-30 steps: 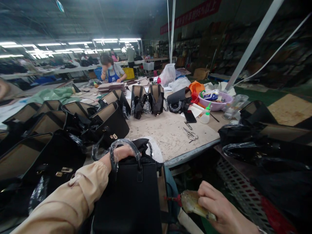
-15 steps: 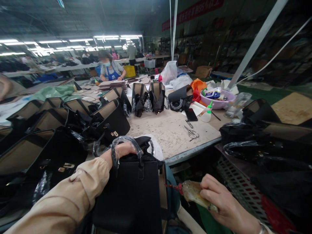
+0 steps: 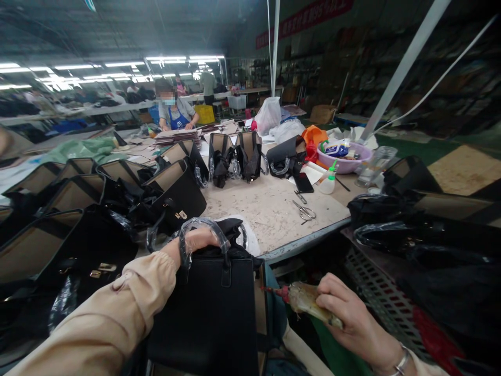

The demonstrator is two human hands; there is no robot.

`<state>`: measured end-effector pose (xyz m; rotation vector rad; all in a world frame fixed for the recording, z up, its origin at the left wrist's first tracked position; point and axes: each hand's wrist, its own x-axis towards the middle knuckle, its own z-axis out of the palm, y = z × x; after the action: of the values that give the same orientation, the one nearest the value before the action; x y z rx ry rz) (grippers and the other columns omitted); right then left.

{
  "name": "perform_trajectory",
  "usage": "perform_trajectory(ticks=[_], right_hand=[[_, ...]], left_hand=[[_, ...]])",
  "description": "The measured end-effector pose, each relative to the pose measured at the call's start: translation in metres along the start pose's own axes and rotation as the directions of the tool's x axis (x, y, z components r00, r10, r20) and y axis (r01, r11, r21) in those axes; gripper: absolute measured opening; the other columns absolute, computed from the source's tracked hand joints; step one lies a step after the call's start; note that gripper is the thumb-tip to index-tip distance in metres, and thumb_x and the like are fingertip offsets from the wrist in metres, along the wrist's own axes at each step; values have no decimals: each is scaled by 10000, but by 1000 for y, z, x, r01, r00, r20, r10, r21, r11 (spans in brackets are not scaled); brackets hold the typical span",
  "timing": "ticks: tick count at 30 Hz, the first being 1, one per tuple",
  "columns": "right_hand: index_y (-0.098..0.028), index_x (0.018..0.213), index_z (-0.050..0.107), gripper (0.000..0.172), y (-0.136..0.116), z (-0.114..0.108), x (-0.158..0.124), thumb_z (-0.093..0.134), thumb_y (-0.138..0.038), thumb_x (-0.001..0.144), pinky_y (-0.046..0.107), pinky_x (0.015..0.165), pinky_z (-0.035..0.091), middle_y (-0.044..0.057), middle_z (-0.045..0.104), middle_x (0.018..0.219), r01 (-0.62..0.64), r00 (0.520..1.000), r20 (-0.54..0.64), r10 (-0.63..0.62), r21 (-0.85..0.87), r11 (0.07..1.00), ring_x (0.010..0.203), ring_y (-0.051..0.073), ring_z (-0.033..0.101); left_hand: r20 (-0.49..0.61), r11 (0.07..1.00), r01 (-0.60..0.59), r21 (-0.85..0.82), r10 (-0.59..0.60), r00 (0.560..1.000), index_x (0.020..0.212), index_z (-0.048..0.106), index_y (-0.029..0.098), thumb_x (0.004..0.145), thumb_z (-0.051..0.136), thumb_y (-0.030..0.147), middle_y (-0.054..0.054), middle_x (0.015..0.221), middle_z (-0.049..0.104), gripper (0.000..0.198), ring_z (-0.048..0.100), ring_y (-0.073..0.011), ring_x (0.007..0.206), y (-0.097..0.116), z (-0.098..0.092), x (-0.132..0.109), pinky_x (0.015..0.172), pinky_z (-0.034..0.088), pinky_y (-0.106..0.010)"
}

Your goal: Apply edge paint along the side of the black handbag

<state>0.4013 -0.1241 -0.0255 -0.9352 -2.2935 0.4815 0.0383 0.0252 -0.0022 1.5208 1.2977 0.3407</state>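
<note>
Black leather fills the lower middle of the frame: a black handbag (image 3: 203, 313) stands upright at the near edge, its broad face toward the camera and its long axis running up the picture. The left hand (image 3: 199, 241) reaches through the plastic-wrapped handle (image 3: 201, 230) and rests curled over the bag's top edge, fingers pressed together and hidden beyond the rim. To the lower right, apart from the bag and below the level of the worktop (image 3: 274, 209), the right hand (image 3: 344, 318) is closed around a grimy glue brush (image 3: 307, 302). The brush lies nearly level, its red tip (image 3: 282, 292) pointing left toward the bag's right side, so the bag sits just left of the brush head, and the right hand is the nearer one to that side.

Farther up, scissors (image 3: 304, 212) lie on bare worktop at centre right, with a small squeeze bottle (image 3: 327, 183) and a purple basin (image 3: 344, 156) beyond. Rows of open black bags (image 3: 78, 193) crowd the left. At the upper left centre, a person in a blue apron (image 3: 176, 112) sits at another table.
</note>
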Motion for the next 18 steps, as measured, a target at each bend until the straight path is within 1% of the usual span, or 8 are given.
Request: perform_trajectory(ticks=[3, 6, 9, 11, 16, 18], right_hand=[[-185, 738, 459, 168, -4, 7, -8, 383, -47, 796, 296, 605, 378, 32, 458, 769, -27, 995, 99, 27, -3, 1000, 723, 151, 426], [-185, 696, 418, 173, -10, 16, -19, 381, -35, 773, 290, 603, 372, 26, 452, 755, -44, 978, 205, 40, 15, 999, 720, 149, 424], [-185, 697, 405, 168, -13, 21, -26, 392, -27, 755, 289, 609, 369, 22, 448, 754, -41, 965, 262, 30, 39, 998, 721, 148, 425], [-185, 706, 406, 171, -11, 20, -25, 383, -25, 762, 291, 602, 360, 21, 440, 750, -47, 971, 237, 38, 34, 998, 718, 149, 420], [-190, 777, 464, 149, -3, 3, -7, 380, -73, 816, 312, 614, 371, 36, 454, 777, -3, 999, 42, 3, 2, 1000, 718, 158, 420], [-194, 780, 485, 139, -2, -2, -2, 400, -92, 820, 310, 616, 377, 40, 464, 787, 7, 1000, 4, -7, -9, 1000, 724, 162, 430]], left_hand=[[3, 1000, -12, -21, 12, 1000, 672, 684, 144, 533, 732, 284, 7, 695, 673, 203, 569, -169, 706, -2, -1, -1, 700, 444, -247], [3, 999, -27, -43, 27, 1000, 665, 682, 138, 541, 730, 281, -1, 703, 675, 195, 565, -161, 686, -6, -1, 0, 694, 445, -250], [24, 997, -32, -65, 34, 999, 705, 692, 148, 542, 734, 288, -4, 741, 685, 218, 578, -164, 713, -8, 0, 2, 700, 450, -246], [31, 998, -25, -52, 27, 999, 725, 698, 156, 540, 738, 294, -2, 749, 688, 234, 583, -167, 733, -8, 0, 4, 715, 451, -245], [15, 999, -45, 7, 45, 999, 714, 701, 151, 542, 732, 275, 8, 736, 686, 214, 571, -164, 738, -8, 1, 7, 741, 442, -244], [12, 999, -52, 13, 52, 999, 724, 702, 154, 540, 730, 268, 13, 735, 685, 219, 566, -164, 739, -8, 1, 6, 740, 438, -239]])
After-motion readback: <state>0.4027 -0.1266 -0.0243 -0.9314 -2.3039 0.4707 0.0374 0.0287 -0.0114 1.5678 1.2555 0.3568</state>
